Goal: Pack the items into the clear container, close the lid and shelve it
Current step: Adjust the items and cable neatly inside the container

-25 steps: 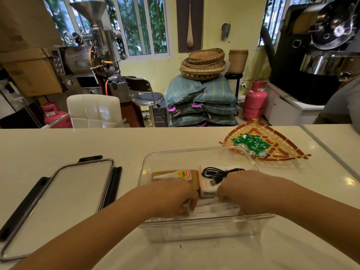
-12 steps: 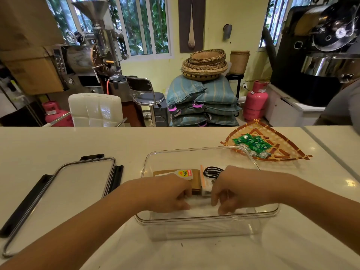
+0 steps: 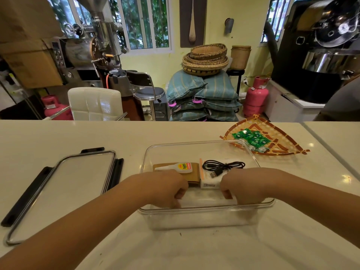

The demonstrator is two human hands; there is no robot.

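Both hands are down inside the clear container [image 3: 202,152], fingers curled over something flat and see-through near its front wall: the left hand [image 3: 167,189] on the left, the right hand [image 3: 243,187] on the right, thumbs turned inward. What exactly they are pressing is too transparent to name, and whether they grip it or only push it flat cannot be told. Just behind the knuckles lie a glue bottle [image 3: 183,167] on a brown card [image 3: 194,176], and beside them a black USB cable [image 3: 222,166] on a white packet [image 3: 209,184]. By this layout the packing step is in hand, with items being settled on the floor of the box. The next move probably calls for lifting the hands clear of the rim without snagging the cable, then deciding whether the green sachets [image 3: 251,139] on the woven tray [image 3: 288,147], just behind the container's far right corner, belong inside too. The lid [image 3: 64,190] lies flat well to the left with its black clips out, and bare counter [image 3: 58,133] between it and the box leaves an easy path. No shelf is identifiable in view.
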